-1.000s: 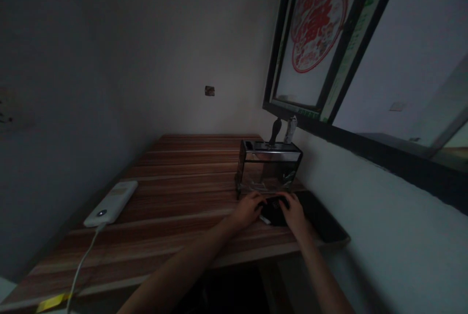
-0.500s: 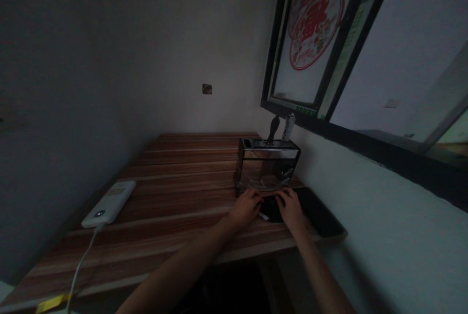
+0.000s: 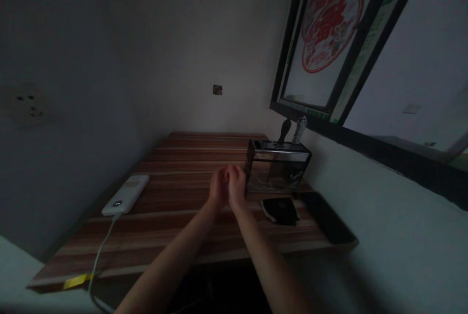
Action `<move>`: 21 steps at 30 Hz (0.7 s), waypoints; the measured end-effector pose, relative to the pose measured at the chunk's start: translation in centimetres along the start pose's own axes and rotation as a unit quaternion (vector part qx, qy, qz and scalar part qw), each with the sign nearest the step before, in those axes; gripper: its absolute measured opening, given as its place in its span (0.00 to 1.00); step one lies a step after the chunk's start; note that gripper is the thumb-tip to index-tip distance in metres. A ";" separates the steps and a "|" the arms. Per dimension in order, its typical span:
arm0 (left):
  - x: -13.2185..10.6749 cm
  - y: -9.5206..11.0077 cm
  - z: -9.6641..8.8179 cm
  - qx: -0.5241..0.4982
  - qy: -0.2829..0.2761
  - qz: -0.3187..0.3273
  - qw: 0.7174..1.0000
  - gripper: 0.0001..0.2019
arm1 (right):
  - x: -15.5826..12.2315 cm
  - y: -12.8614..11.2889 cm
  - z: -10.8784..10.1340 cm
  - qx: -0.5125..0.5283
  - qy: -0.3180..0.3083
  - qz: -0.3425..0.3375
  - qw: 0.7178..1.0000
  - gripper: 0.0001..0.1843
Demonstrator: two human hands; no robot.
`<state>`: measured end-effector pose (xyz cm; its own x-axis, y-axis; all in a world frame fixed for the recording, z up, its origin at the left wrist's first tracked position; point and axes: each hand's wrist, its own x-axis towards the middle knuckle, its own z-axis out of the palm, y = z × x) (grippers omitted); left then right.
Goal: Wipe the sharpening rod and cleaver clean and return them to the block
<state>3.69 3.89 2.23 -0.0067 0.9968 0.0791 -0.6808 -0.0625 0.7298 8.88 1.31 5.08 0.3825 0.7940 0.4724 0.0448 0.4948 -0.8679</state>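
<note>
My left hand (image 3: 218, 190) and my right hand (image 3: 237, 186) are raised together above the middle of the wooden table (image 3: 175, 216), their fingers curled and touching each other. Whether anything small sits between the fingertips is too dark to make out. To the right of them a small black flat object (image 3: 281, 209) lies on the table, with a white edge at its left side. Just behind it stands a shiny metal knife holder (image 3: 277, 171) with two handles sticking up from its top.
A white power bank (image 3: 126, 195) with a cable (image 3: 100, 255) lies at the table's left side. A dark tray (image 3: 327, 221) sits at the right edge by the wall. A window with a red paper cutting (image 3: 329, 16) is at upper right; a wall socket (image 3: 27, 104) is at left.
Both hands have left the black flat object and moved up and to the left, coming together over the table. The black object now lies uncovered in front of the knife holder.
</note>
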 end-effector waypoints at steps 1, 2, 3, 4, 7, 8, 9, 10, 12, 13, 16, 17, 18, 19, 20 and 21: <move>0.7 -0.4 -0.7 -0.010 0.013 -0.018 1.000 0.09 | 0.2 1.3 1.3 -0.010 -0.015 0.022 1.000 0.17; 1.3 -0.7 -1.4 -0.020 0.025 -0.034 0.999 0.10 | 0.3 2.6 2.3 -0.025 -0.022 0.034 0.999 0.18; 1.7 -1.0 -2.0 -0.030 0.036 -0.047 0.998 0.10 | 0.2 3.9 2.8 -0.044 -0.031 0.042 0.998 0.18; 2.1 -1.3 -2.6 -0.040 0.045 -0.057 0.997 0.10 | 0.1 4.9 3.1 -0.066 -0.045 0.038 0.996 0.18; 2.8 -1.8 -3.7 -0.062 0.055 -0.075 0.994 0.09 | -0.5 6.9 2.8 -0.108 -0.085 0.010 0.990 0.18; 3.0 -1.9 -3.9 -0.067 0.055 -0.079 0.993 0.09 | -0.6 7.2 2.7 -0.115 -0.092 0.004 0.989 0.17; 3.1 -2.0 -3.9 -0.070 0.054 -0.081 0.993 0.09 | -0.8 7.3 2.6 -0.120 -0.096 0.001 0.988 0.17; 3.2 -2.1 -4.0 -0.072 0.053 -0.082 0.993 0.09 | -0.8 7.5 2.5 -0.125 -0.099 -0.002 0.987 0.17; 3.3 -2.3 -4.0 -0.074 0.053 -0.083 0.992 0.09 | -0.8 7.6 2.5 -0.134 -0.104 -0.008 0.985 0.17; 3.3 -2.4 -4.1 -0.074 0.053 -0.083 0.992 0.09 | -0.8 7.7 2.6 -0.137 -0.106 -0.010 0.985 0.17; 3.2 -2.5 -4.2 -0.075 0.055 -0.082 0.992 0.10 | -0.6 7.9 2.7 -0.143 -0.110 -0.014 0.983 0.18; 3.2 -2.5 -4.2 -0.075 0.057 -0.081 0.992 0.10 | -0.6 8.0 2.7 -0.144 -0.112 -0.015 0.983 0.19; 3.2 -2.6 -4.2 -0.074 0.059 -0.079 0.992 0.10 | -0.5 8.0 2.7 -0.144 -0.113 -0.015 0.983 0.19; 3.2 -2.6 -4.2 -0.074 0.061 -0.077 0.992 0.10 | -0.5 8.1 2.7 -0.144 -0.113 -0.016 0.983 0.20; 3.3 -2.6 -4.2 -0.074 0.063 -0.076 0.992 0.10 | -0.6 8.1 2.7 -0.144 -0.114 -0.016 0.983 0.20; 3.3 -2.6 -4.2 -0.073 0.065 -0.075 0.992 0.10 | -0.6 8.0 2.7 -0.144 -0.114 -0.016 0.983 0.20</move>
<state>2.35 7.51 -2.28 0.0140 0.9928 -0.1186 -0.7799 0.0851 0.6201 6.53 5.76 -1.75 0.1618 0.8546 0.4934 0.3246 0.4261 -0.8444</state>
